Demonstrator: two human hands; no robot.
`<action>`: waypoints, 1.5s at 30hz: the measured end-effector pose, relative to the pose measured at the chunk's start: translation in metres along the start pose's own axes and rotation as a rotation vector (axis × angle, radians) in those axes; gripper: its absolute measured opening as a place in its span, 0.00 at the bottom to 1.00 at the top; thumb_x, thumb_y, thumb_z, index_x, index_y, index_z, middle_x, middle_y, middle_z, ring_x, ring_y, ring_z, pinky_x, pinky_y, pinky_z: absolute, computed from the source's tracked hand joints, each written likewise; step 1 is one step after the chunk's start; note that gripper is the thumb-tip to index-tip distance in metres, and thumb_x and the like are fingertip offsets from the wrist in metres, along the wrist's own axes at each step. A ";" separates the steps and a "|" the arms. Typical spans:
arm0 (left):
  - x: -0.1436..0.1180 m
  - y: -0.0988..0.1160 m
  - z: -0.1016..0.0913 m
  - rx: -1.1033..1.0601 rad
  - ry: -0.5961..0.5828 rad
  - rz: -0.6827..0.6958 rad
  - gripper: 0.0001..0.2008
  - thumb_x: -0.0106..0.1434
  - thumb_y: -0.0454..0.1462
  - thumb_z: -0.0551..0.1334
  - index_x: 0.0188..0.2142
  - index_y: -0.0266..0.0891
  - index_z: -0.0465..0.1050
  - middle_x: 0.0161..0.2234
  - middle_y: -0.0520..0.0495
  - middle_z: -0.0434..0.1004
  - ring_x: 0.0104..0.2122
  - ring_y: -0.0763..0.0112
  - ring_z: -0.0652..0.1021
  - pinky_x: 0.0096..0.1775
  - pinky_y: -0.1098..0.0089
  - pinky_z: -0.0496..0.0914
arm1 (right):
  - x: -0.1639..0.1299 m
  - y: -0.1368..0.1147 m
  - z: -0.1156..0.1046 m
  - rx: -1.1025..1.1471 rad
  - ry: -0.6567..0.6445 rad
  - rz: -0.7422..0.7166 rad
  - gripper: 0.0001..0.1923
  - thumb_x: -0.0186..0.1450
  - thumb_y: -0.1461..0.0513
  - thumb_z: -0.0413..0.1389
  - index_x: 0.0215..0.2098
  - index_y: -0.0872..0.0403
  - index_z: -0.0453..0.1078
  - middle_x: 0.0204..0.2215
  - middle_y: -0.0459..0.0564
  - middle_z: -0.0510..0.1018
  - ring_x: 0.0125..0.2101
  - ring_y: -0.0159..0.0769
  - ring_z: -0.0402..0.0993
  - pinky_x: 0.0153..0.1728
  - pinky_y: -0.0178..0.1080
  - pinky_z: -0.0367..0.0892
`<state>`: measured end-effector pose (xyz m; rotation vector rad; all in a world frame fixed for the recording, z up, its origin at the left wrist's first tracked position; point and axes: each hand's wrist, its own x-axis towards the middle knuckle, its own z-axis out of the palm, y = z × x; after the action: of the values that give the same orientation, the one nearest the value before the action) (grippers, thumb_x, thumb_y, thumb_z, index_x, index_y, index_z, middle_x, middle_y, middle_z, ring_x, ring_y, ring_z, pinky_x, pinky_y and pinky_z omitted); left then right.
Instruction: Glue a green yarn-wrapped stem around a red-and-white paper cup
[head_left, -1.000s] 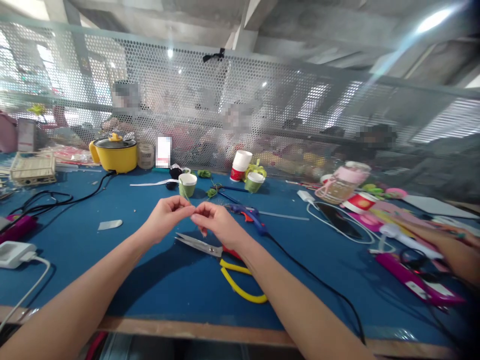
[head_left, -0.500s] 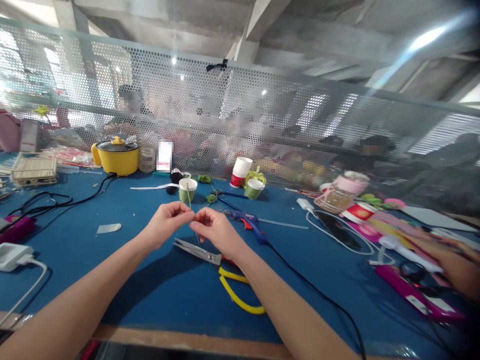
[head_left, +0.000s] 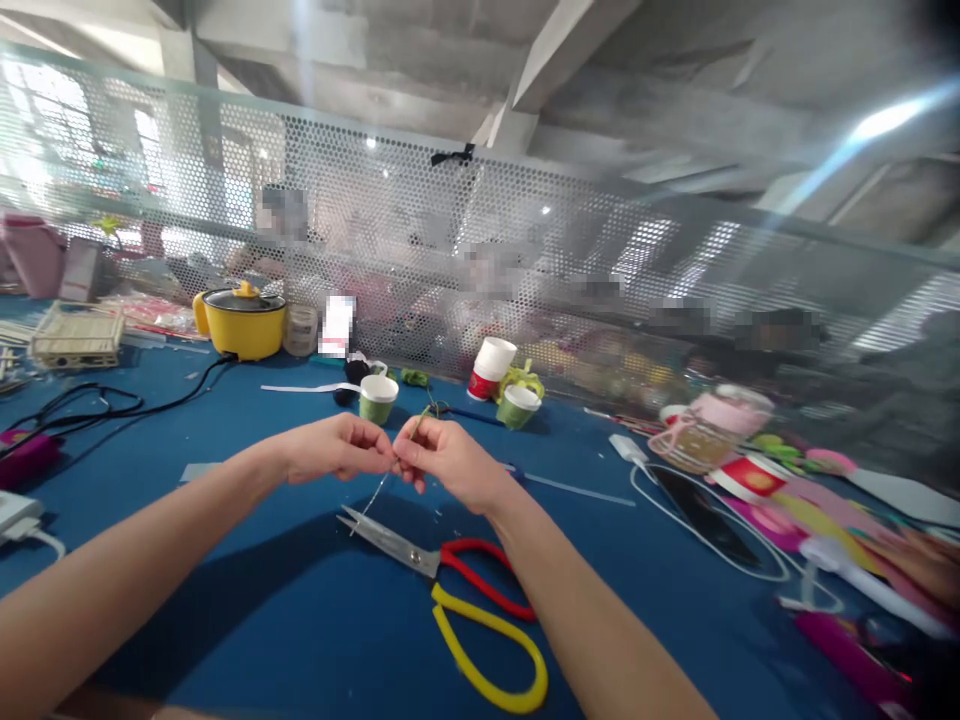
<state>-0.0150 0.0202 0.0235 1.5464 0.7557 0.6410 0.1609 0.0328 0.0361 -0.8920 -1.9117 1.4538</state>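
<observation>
Both hands have drifted toward frame centre since half a second ago. Left hand (head_left: 337, 448) and right hand (head_left: 450, 462) meet fingertip to fingertip, pinching a thin green wire stem (head_left: 382, 485) that trails down toward the steel scissors (head_left: 450, 580) with red and yellow loop handles on the blue felt table (head_left: 262, 600). Judging by the grip, twisting is underway; a firm, fine pinch comes next.

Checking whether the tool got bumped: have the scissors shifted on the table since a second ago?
Cannot tell. The scissors sit lower in the picture, but so does the green cup; the camera moved, and neither hand touches them.
</observation>
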 end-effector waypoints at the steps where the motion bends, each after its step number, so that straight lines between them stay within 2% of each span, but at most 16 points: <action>1: 0.001 0.000 -0.003 0.033 -0.006 0.000 0.08 0.52 0.39 0.60 0.27 0.34 0.69 0.18 0.57 0.60 0.17 0.83 0.54 0.20 0.75 0.48 | 0.001 0.001 0.000 -0.007 -0.002 -0.001 0.12 0.56 0.56 0.56 0.26 0.57 0.62 0.19 0.43 0.69 0.19 0.25 0.65 0.18 0.30 0.62; 6: 0.010 0.000 -0.012 0.313 0.004 0.059 0.10 0.54 0.40 0.59 0.25 0.34 0.69 0.20 0.55 0.63 0.21 0.80 0.60 0.23 0.76 0.53 | 0.005 0.011 -0.002 -0.016 0.000 0.014 0.12 0.57 0.56 0.54 0.26 0.56 0.60 0.17 0.41 0.67 0.18 0.25 0.65 0.18 0.30 0.63; 9: 0.015 -0.001 -0.012 0.383 0.027 0.082 0.09 0.54 0.40 0.58 0.26 0.34 0.70 0.21 0.54 0.65 0.22 0.79 0.62 0.24 0.76 0.55 | 0.005 0.018 -0.005 0.012 0.027 0.013 0.12 0.58 0.55 0.53 0.26 0.56 0.59 0.17 0.41 0.67 0.18 0.25 0.65 0.18 0.31 0.63; 14: 0.018 -0.007 -0.009 0.320 0.051 0.074 0.10 0.55 0.40 0.56 0.28 0.34 0.71 0.25 0.50 0.70 0.25 0.75 0.67 0.29 0.74 0.60 | 0.007 0.025 -0.004 -0.011 0.074 0.016 0.11 0.59 0.56 0.52 0.26 0.55 0.59 0.17 0.41 0.67 0.17 0.25 0.65 0.18 0.31 0.63; 23: 0.022 -0.012 -0.005 0.299 0.116 0.037 0.06 0.52 0.36 0.58 0.25 0.34 0.69 0.22 0.52 0.70 0.23 0.77 0.66 0.27 0.75 0.59 | 0.011 0.029 0.000 -0.093 0.146 0.074 0.09 0.62 0.61 0.48 0.25 0.55 0.57 0.15 0.40 0.67 0.14 0.24 0.64 0.18 0.30 0.62; 29: 0.026 -0.019 0.001 0.199 0.196 0.013 0.09 0.52 0.38 0.59 0.23 0.33 0.68 0.21 0.52 0.70 0.22 0.77 0.66 0.27 0.74 0.59 | 0.011 0.030 0.004 -0.175 0.221 0.097 0.10 0.61 0.60 0.49 0.24 0.55 0.58 0.14 0.41 0.67 0.14 0.24 0.64 0.17 0.29 0.61; 34: 0.023 -0.018 -0.001 0.084 0.131 -0.022 0.08 0.53 0.39 0.59 0.25 0.34 0.70 0.22 0.52 0.70 0.22 0.78 0.65 0.26 0.75 0.58 | 0.010 0.030 0.002 -0.035 0.141 0.082 0.12 0.59 0.55 0.51 0.26 0.55 0.59 0.17 0.42 0.67 0.17 0.26 0.65 0.17 0.30 0.62; 37: 0.020 -0.014 -0.005 0.015 0.108 -0.092 0.08 0.51 0.39 0.60 0.24 0.35 0.70 0.19 0.54 0.67 0.18 0.81 0.60 0.21 0.76 0.52 | 0.012 0.024 -0.002 0.051 0.042 0.071 0.12 0.58 0.54 0.52 0.28 0.55 0.60 0.18 0.41 0.66 0.19 0.26 0.65 0.17 0.29 0.61; 40: 0.021 -0.012 -0.009 -0.039 0.083 -0.118 0.09 0.49 0.40 0.62 0.23 0.34 0.70 0.17 0.56 0.64 0.16 0.82 0.55 0.19 0.74 0.47 | 0.016 0.019 -0.006 0.009 -0.024 0.109 0.11 0.58 0.55 0.53 0.27 0.55 0.60 0.16 0.40 0.66 0.17 0.25 0.63 0.18 0.30 0.61; 45: 0.027 -0.011 -0.012 -0.004 0.137 -0.119 0.11 0.49 0.41 0.62 0.21 0.35 0.67 0.15 0.58 0.58 0.16 0.82 0.54 0.19 0.75 0.47 | 0.022 0.023 -0.008 -0.050 0.086 0.104 0.12 0.58 0.55 0.52 0.25 0.55 0.59 0.15 0.40 0.66 0.16 0.25 0.63 0.17 0.30 0.59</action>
<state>-0.0082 0.0491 0.0129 1.4529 0.9421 0.6632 0.1572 0.0586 0.0163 -1.0735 -1.8698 1.4083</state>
